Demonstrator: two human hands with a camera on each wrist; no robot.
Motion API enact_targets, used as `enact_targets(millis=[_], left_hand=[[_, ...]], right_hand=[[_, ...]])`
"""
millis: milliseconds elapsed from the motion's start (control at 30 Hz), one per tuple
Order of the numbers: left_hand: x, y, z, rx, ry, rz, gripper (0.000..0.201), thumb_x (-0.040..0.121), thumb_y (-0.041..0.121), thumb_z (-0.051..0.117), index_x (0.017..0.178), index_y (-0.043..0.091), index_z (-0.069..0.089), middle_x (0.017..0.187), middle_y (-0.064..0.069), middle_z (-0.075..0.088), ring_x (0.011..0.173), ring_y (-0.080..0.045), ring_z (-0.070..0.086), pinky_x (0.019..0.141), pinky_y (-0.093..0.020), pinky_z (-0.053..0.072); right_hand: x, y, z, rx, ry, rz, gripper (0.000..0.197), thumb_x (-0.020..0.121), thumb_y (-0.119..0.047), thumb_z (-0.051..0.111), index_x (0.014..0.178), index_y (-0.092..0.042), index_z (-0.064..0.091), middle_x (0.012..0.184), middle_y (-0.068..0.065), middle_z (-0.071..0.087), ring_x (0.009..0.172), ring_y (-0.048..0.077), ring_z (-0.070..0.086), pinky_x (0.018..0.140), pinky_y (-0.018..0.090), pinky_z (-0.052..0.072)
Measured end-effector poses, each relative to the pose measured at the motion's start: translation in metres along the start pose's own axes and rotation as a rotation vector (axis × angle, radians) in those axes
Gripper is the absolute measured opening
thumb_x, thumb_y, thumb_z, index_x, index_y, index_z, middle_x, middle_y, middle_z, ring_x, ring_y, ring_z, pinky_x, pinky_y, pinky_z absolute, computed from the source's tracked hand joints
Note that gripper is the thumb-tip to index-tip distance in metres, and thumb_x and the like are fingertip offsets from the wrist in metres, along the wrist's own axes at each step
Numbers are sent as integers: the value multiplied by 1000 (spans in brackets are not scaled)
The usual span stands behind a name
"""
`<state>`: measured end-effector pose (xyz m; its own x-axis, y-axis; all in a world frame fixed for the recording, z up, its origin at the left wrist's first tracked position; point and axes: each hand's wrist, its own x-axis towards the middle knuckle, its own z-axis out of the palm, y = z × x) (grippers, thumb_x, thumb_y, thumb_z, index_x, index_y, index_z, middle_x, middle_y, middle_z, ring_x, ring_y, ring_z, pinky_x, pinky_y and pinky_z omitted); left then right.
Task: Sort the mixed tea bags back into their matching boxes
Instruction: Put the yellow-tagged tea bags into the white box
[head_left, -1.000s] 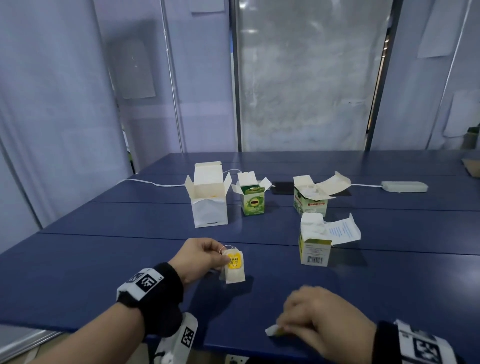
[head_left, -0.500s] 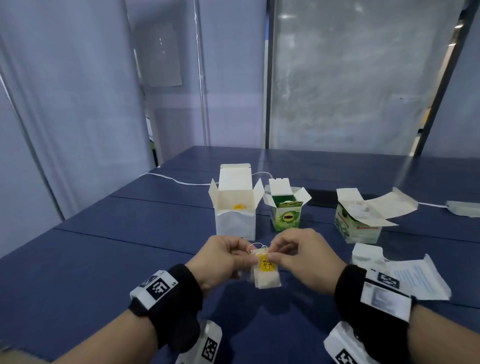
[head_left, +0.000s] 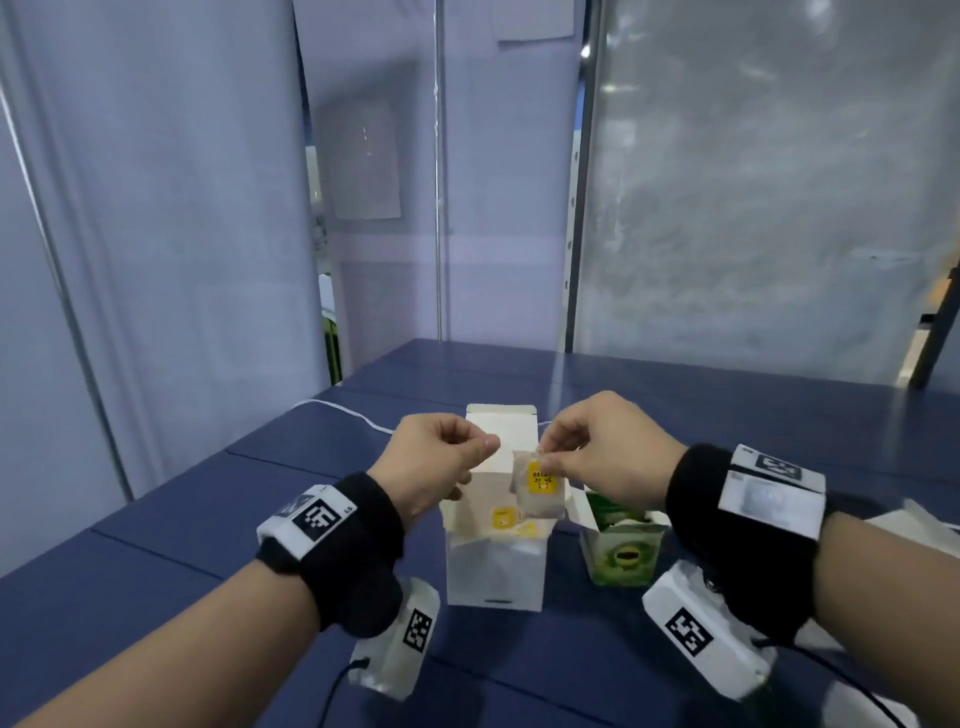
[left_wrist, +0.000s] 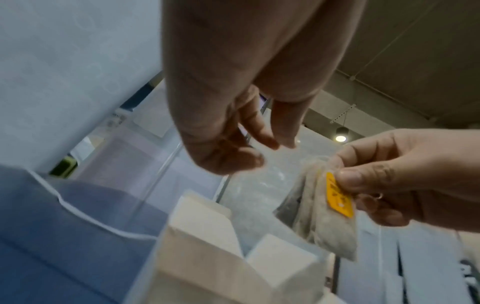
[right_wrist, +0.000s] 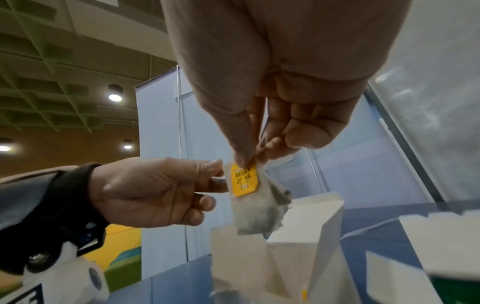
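My right hand (head_left: 550, 457) pinches a tea bag (head_left: 537, 499) with a yellow tag by its top edge. The tea bag hangs just above the open white box (head_left: 493, 566), near its right flap. Other yellow-tagged bags (head_left: 503, 518) lie inside that box. My left hand (head_left: 467, 452) hovers beside the bag on the left, fingers loosely curled, holding nothing. In the left wrist view a gap shows between the left hand (left_wrist: 262, 150) and the tea bag (left_wrist: 330, 226). In the right wrist view the tea bag (right_wrist: 257, 209) dangles over the white box (right_wrist: 324, 226).
An open green box (head_left: 623, 556) stands right beside the white box, under my right wrist. A pale flap of another box (head_left: 924, 519) shows at the right edge. A white cable (head_left: 343, 410) runs along the far left of the blue table (head_left: 156, 545).
Both hands held the tea bag half a second ago. Now the left hand has let go, and the right hand has carried the bag forward over the white box.
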<state>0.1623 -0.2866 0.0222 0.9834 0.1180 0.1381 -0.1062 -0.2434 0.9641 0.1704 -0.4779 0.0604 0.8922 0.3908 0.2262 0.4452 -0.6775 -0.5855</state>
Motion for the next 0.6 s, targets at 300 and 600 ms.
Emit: enact_targets(millis=[300,600], left_hand=[[54,-52,-19,211,-24,-321,18,83,7,59,100,9,53,95,-14,65,74,-25,67,56,-34,58],[61,-78,-28,-106,-111,-462,14,83,-3,52,95,-1,58,82,-20,62,72,-31,61,68,-39,49]], right_hand=[[76,17,55,-131,-87,25,12,79,-21,71,67,-22,71,67,-15,64,75,5,64,74,30,57],[98,30,106,-326,-355,-2,13,76,-16,65,65,-23,65,77,-5,67,77,18,65,68,27,53]])
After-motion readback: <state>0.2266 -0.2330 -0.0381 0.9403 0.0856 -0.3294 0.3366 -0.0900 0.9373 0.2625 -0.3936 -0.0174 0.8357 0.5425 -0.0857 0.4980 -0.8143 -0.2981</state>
